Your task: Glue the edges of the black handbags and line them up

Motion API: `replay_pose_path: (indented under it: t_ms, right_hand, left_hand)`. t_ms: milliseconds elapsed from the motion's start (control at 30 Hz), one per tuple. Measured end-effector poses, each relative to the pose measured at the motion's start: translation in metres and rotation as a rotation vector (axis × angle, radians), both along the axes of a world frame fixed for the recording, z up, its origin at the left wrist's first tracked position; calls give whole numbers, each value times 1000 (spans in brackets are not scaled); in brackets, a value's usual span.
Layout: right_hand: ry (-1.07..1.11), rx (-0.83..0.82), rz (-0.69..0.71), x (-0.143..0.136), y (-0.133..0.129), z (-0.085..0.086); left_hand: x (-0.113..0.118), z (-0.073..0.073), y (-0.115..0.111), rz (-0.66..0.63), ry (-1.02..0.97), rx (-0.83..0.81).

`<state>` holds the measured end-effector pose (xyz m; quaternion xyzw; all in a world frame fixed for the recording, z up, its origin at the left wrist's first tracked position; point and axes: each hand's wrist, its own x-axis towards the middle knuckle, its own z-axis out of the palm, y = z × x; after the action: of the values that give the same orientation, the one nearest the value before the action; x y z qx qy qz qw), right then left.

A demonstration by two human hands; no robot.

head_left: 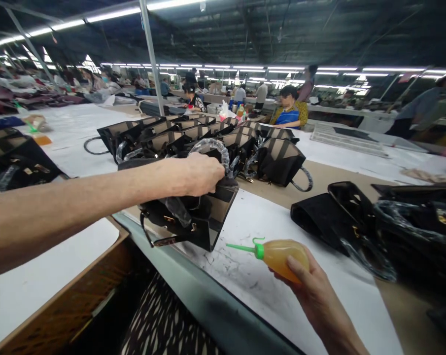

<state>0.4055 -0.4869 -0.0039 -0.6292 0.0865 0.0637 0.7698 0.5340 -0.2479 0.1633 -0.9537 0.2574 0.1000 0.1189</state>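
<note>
My left hand (202, 173) reaches across from the left, fingers closed at the upper edge of a black and beige handbag (196, 217); what its fingertips grip is hidden. The bag lies tilted at the table's near edge, with gold-coloured fittings and a plastic-wrapped handle. On the right, my right hand (307, 276) is wrapped round a squeeze bottle (284, 254) of amber liquid. Its green nozzle points left towards the bag, without touching it.
Rows of similar handbags (282, 160) stand behind. More black bags (326, 217) lie at the right, others (26, 160) at the far left. White paper (252, 222) covers the table. A person in a blue apron (287, 116) sits beyond; a metal post (152, 59) rises behind the bags.
</note>
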Motion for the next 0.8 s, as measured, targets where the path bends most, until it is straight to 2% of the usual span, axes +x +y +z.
replay_pose_path:
  t_ms: [67,133,300,467,633,800]
  right_hand:
    - [-28,-40,-23,7,2,-4]
    - [-65,-107,-55,13,6,-10]
    - [-146,-267,-92,31,13,-25]
    - [-216,-433,-120,49,20,-30]
    - [-268,-563,-131,60,28,-33]
    - [-259,-589,-111,66,32,-40]
  left_hand:
    - [-9,-12,-1,-60,-59,104]
    - [-17,-22,-1,-113,-82,138]
    - [-25,-40,5,-165,-140,78]
    - [-27,-58,14,-170,-182,-30]
    - [-35,-66,19,-187,-208,-64]
    - [-39,-71,23,-181,-207,-77]
